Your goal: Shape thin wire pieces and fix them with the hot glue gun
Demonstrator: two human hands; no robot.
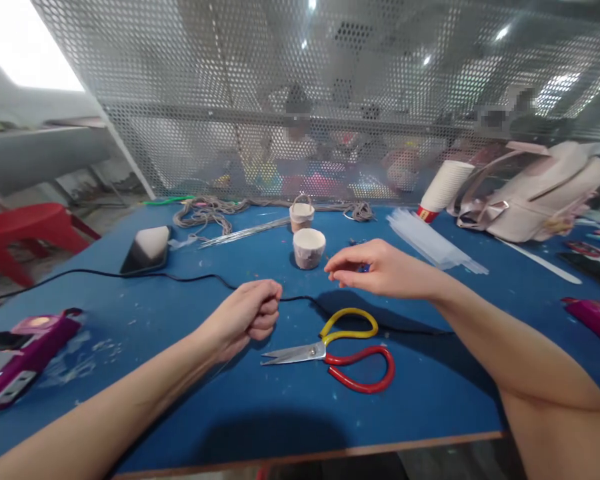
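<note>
My left hand (253,310) is closed in a fist above the table, beside a black cable. A faint thin strand seems to run below its wrist; what the fingers hold is hidden. My right hand (365,267) hovers to the right, thumb and fingertips drawn together in a loose pinch, with anything between them too small to make out. Beyond the hands stands a small whitish cup (309,249), and behind it a similar little basket (301,215) with a looped handle. Scissors (325,350) with one yellow and one red handle lie in front, blades pointing left.
A black cable (195,277) crosses the blue table (180,420). Around the edges are a phone (147,250), purple glue guns (27,357), grey cord (205,212), thin clear rods (250,231), translucent strips (433,241), stacked paper cups (446,187) and a pale backpack (535,190). A perforated metal screen (190,133) stands behind.
</note>
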